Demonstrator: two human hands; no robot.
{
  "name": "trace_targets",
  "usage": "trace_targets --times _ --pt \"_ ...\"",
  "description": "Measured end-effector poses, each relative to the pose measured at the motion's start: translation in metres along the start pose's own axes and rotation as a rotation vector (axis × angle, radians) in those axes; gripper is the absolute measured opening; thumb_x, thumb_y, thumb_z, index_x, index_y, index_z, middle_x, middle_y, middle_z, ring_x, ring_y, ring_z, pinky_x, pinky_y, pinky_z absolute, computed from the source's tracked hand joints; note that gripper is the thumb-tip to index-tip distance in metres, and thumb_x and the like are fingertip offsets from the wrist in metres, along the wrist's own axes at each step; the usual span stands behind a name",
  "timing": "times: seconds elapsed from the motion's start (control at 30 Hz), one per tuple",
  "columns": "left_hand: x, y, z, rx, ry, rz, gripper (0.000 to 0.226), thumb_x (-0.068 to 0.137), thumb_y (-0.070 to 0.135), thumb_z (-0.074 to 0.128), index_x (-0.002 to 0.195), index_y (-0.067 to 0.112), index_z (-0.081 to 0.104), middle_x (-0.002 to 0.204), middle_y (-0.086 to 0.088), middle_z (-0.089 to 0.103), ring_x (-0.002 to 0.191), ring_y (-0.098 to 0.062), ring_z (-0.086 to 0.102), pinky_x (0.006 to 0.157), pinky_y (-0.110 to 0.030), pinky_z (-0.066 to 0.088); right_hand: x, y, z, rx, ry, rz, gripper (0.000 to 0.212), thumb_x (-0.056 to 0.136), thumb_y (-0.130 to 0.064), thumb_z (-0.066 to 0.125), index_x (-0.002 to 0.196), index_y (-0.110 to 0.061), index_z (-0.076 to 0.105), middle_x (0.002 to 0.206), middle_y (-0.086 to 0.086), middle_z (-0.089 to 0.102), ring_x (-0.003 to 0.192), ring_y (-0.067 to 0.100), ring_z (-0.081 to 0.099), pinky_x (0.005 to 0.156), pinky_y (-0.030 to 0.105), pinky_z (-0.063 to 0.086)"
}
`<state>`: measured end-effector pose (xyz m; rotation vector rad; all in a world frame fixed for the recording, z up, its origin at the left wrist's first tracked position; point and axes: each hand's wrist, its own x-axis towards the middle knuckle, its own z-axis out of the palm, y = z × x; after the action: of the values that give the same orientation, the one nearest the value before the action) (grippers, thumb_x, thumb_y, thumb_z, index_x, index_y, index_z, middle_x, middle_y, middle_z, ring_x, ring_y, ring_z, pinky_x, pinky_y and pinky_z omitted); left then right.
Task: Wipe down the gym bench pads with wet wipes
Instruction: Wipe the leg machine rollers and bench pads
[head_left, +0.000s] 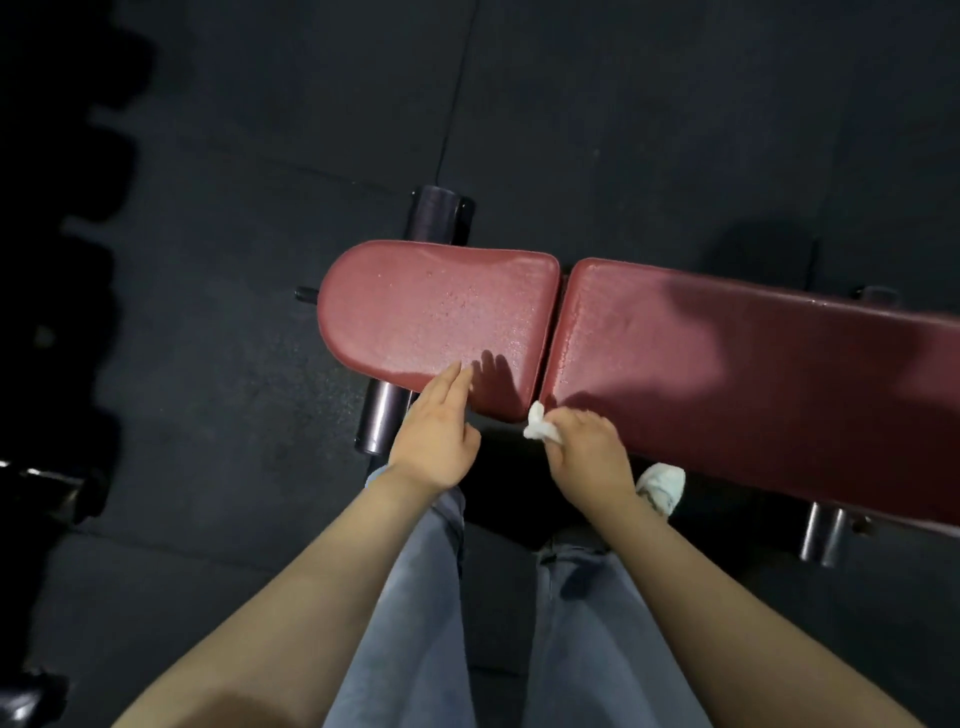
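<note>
We are holding a small white wet wipe (540, 427) with our right hand (589, 453). The fingers are curling round it and squeezing it into a crumpled ball. The wipe is poking out past our fingertips, right at the near edge of the bench, just where the two pads meet. Our left hand (435, 435) is holding nothing. Its fingers are lying straight and close together, and the tips are touching the near edge of the short seat pad (436, 312).

We are counting two hands, one wipe and two red pads. The short seat pad has a round end on the left. The long back pad (753, 364) is stretching off to the right. A thin gap is running between them. The seat pad is looking shiny with tiny wet drops, and part of the long pad near the gap is looking the same.

Under the pads we are seeing dark metal tubes (382, 415) from the bench frame. Below our arms we are looking down at our light blue jeans (415, 597) and one white shoe (662, 486) tucked under the long pad. The floor (260, 182) is dark rubber matting with thin seams. The room is dim, and dark shapes are sitting along the left side, too dark for us to tell what they are.
</note>
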<state>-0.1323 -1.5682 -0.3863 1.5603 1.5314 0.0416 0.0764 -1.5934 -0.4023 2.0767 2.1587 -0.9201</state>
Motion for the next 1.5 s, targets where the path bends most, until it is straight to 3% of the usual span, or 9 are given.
trace_targets --times 0.13,0.23,0.33,0.43,0.63,0.77,1.0,1.2,1.5 --pt "0.005 0.0 -0.026 0.121 -0.07 0.087 0.071 0.092 0.01 0.05 0.157 0.01 0.02 0.164 -0.009 0.019 0.15 -0.024 0.017 0.122 -0.031 0.014 0.009 -0.033 -0.025 0.481 0.126 0.302 0.022 0.09 -0.034 0.059 0.07 -0.025 0.058 0.068 -0.007 0.058 0.066 0.008 0.051 0.062 0.024 0.037" --pt "0.006 0.003 -0.035 0.01 -0.099 0.043 0.058 0.095 0.016 0.052 0.151 0.014 0.036 0.151 -0.004 0.044 0.139 -0.022 0.04 0.108 -0.025 0.03 0.012 -0.053 -0.036 0.727 0.159 0.442 0.024 0.086 -0.04 0.061 0.072 -0.021 0.065 0.072 -0.006 0.063 0.071 0.005 0.059 0.065 0.017 0.044" --pt "0.0 0.008 -0.03 -0.299 -0.193 -0.044 0.039 0.097 0.029 0.057 0.136 0.026 0.052 0.126 0.012 0.059 0.123 -0.013 0.055 0.098 -0.022 0.038 0.004 -0.061 -0.038 0.858 0.129 0.481 0.016 0.09 -0.027 0.061 0.087 -0.016 0.073 0.087 0.005 0.07 0.081 0.016 0.064 0.077 0.034 0.049" --pt "-0.008 0.011 -0.02 -0.63 -0.202 -0.105 0.028 0.099 0.033 0.057 0.124 0.023 0.062 0.121 0.01 0.068 0.118 -0.007 0.061 0.107 -0.03 0.042 -0.01 -0.066 -0.038 0.974 0.111 0.44 0.014 0.092 -0.02 0.059 0.094 -0.018 0.073 0.086 0.0 0.072 0.077 0.008 0.063 0.074 0.028 0.05" --pt "-0.052 0.016 0.003 -0.863 -0.151 -0.126 0.022 0.099 0.036 0.058 0.105 0.02 0.071 0.101 0.004 0.077 0.092 -0.007 0.071 0.079 -0.017 0.052 -0.057 -0.067 -0.022 0.941 0.176 0.402 0.004 0.088 -0.024 0.066 0.087 -0.026 0.063 0.084 -0.008 0.069 0.076 0.002 0.063 0.07 0.022 0.049" --pt "-0.076 0.016 0.018 -0.873 -0.12 -0.162 0.022 0.098 0.032 0.06 0.107 0.015 0.07 0.098 -0.001 0.076 0.093 -0.012 0.069 0.095 -0.033 0.051 -0.084 -0.061 -0.008 0.998 0.177 0.381 0.007 0.086 -0.03 0.066 0.084 -0.026 0.071 0.081 -0.01 0.071 0.075 0.002 0.065 0.073 0.025 0.053" --pt "-0.095 0.016 0.018 -0.832 -0.246 -0.134 0.035 0.097 0.031 0.062 0.118 0.004 0.066 0.109 -0.009 0.072 0.099 -0.016 0.068 0.09 -0.027 0.054 -0.111 -0.056 0.007 1.217 0.079 0.436 0.011 0.09 -0.028 0.064 0.086 -0.025 0.074 0.082 -0.008 0.074 0.074 0.001 0.068 0.062 0.015 0.049" --pt "-0.091 0.022 0.02 -0.735 -0.284 -0.12 0.009 0.093 0.014 0.067 0.1 0.012 0.062 0.108 -0.013 0.067 0.105 -0.024 0.062 0.109 -0.05 0.043 -0.116 -0.059 0.023 1.201 0.123 0.521 0.016 0.096 -0.021 0.051 0.094 -0.024 0.067 0.09 0.001 0.069 0.081 0.009 0.063 0.068 0.022 0.051" --pt "-0.06 0.013 0.012 -0.594 -0.311 -0.065 0.012 0.091 0.009 0.064 0.09 0.019 0.07 0.097 -0.005 0.073 0.094 -0.017 0.064 0.097 -0.037 0.05 -0.102 -0.069 0.039 1.227 0.258 0.659 0.018 0.089 -0.017 0.05 0.096 -0.023 0.066 0.095 -0.001 0.069 0.094 0.02 0.065 0.083 0.035 0.054"
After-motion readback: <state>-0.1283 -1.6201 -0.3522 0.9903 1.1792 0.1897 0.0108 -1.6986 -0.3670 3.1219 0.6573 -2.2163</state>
